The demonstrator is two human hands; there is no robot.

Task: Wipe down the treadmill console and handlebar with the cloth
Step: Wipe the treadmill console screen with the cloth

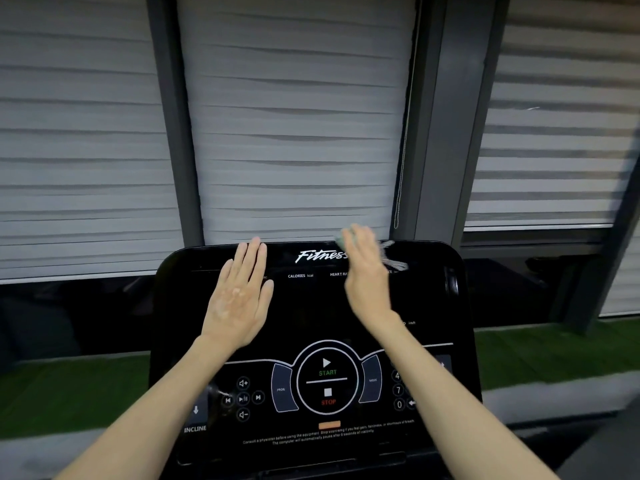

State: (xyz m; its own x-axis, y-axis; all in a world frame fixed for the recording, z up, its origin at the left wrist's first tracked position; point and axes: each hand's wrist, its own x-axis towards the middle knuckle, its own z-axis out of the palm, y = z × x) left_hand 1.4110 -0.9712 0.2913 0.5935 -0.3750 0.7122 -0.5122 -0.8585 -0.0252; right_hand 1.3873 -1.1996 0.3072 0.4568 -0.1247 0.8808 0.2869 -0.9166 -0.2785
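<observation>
Pale-green cloth [341, 241], gripped by curled fingers of our right hand [363, 271], works the top edge of the console [311, 306]; our left hand [239, 299] lies flat, fingers together; we judge the lower console and unseen handlebar remain.

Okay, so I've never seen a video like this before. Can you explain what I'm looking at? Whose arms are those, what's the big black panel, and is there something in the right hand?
There is only one picture, taken by a camera worn on a person's head, so you see their own two bare arms reaching forward. The black panel is a treadmill console, with round start and stop buttons low in the middle. The left hand lies flat and open on the upper left of the console and holds nothing. The right hand is at the console's top edge with a cloth, which peeks out past the fingertips. That hand is blurred, so I cannot tell how the fingers grip the cloth. Behind the console are closed window blinds and a green floor.
</observation>
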